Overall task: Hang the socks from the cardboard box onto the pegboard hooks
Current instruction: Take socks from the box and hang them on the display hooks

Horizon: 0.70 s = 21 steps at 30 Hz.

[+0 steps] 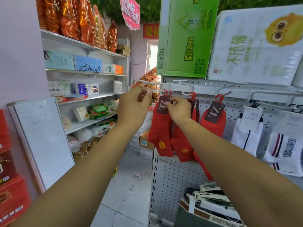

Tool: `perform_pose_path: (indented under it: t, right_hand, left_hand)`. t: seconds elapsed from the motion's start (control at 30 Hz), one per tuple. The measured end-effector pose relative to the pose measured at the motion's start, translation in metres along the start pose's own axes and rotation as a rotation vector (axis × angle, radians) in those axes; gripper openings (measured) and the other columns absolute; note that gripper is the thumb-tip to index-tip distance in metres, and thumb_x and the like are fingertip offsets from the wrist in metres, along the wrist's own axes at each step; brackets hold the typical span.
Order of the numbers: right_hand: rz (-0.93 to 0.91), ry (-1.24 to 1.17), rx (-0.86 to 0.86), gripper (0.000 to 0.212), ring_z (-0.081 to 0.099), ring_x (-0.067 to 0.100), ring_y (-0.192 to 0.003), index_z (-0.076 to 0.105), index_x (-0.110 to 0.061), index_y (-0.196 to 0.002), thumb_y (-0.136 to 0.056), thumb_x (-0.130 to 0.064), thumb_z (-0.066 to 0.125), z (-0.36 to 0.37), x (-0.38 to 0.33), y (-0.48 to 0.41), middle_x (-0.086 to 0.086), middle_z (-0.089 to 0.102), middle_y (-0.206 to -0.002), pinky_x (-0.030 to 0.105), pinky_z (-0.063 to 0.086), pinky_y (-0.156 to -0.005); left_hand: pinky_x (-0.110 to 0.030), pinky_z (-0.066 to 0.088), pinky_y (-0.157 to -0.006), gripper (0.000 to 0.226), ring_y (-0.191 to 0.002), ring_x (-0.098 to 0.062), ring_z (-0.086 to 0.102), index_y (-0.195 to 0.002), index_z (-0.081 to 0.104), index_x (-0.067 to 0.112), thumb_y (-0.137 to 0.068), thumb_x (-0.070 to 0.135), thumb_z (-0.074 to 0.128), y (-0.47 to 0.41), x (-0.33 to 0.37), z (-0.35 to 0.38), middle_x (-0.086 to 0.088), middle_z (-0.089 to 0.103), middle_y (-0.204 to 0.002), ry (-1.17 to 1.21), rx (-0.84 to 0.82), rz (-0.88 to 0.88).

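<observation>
left hand [133,104] pinching white hook [157,91] tip, right hand [179,109] apparently pinching red socks [159,128] label, pegboard [172,177] behind

Grey pegboard [172,174], red socks [161,128] on its white hooks [157,91], white socks [246,136] beside them, green carton [186,36] above

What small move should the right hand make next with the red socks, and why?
Probably the right hand should let go of the label. The red hangers already sit over the hook, well in from the tip that the left hand pinches, so the red socks seem to hang on their own.
</observation>
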State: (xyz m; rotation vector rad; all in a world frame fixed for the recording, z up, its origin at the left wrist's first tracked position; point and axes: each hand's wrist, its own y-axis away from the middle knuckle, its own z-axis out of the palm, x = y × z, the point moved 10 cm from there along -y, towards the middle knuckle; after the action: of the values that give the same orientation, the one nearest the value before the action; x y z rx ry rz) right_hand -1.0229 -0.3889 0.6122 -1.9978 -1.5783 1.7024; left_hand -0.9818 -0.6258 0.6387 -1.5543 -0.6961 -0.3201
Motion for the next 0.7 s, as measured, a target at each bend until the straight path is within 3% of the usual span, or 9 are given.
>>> perform_pose_path:
  t: [0.1,0.2,0.37,0.47,0.7]
  right_hand:
    - [0.03,0.003,0.008,0.017,0.07,0.029,-0.09,0.077,-0.004,-0.096,-0.089,-0.019,0.074,-0.003,0.003,-0.005,0.015,0.076,-0.092,0.035,0.054,-0.085]
    - [0.067,-0.008,0.008,0.018,0.071,0.028,-0.097,0.078,-0.009,-0.105,-0.091,-0.019,0.072,-0.003,0.008,-0.005,0.012,0.077,-0.103,0.033,0.055,-0.088]
    - [0.115,-0.03,-0.043,0.04,0.065,0.028,-0.117,0.066,-0.005,-0.129,-0.094,-0.024,0.069,0.002,0.015,0.007,0.015,0.073,-0.117,0.031,0.047,-0.1]
    - [0.091,-0.053,-0.097,0.038,0.062,0.029,-0.122,0.064,0.001,-0.126,-0.096,-0.022,0.066,-0.001,0.01,0.031,0.017,0.068,-0.128,0.031,0.046,-0.101]
    - [-0.082,-0.073,-0.205,0.056,0.053,0.018,-0.134,0.053,-0.009,-0.144,-0.094,-0.028,0.068,-0.049,0.005,0.119,0.006,0.059,-0.144,0.033,0.041,-0.114]
  left_hand:
    - [-0.005,0.039,-0.06,0.017,-0.071,0.013,0.058,-0.096,0.074,0.021,-0.1,0.032,0.061,0.003,0.003,0.0,0.016,0.066,-0.073,0.019,0.009,-0.007]
    - [-0.005,0.04,-0.061,0.018,-0.073,0.012,0.058,-0.098,0.074,0.02,-0.1,0.032,0.061,0.006,0.003,-0.001,0.016,0.067,-0.076,0.023,0.015,-0.024]
    - [-0.025,0.053,-0.081,0.023,-0.091,-0.003,0.066,-0.112,0.075,0.023,-0.1,0.036,0.059,0.006,0.002,0.0,0.01,0.074,-0.096,0.011,0.006,-0.073]
    - [-0.026,0.05,-0.092,0.031,-0.106,-0.006,0.064,-0.129,0.069,0.024,-0.102,0.033,0.056,0.018,0.0,0.002,0.006,0.073,-0.12,-0.019,-0.042,-0.094]
    - [-0.041,0.048,-0.104,0.042,-0.124,-0.019,0.058,-0.14,0.058,0.022,-0.1,0.035,0.06,0.086,-0.007,0.006,-0.001,0.065,-0.135,-0.276,-0.193,-0.073]
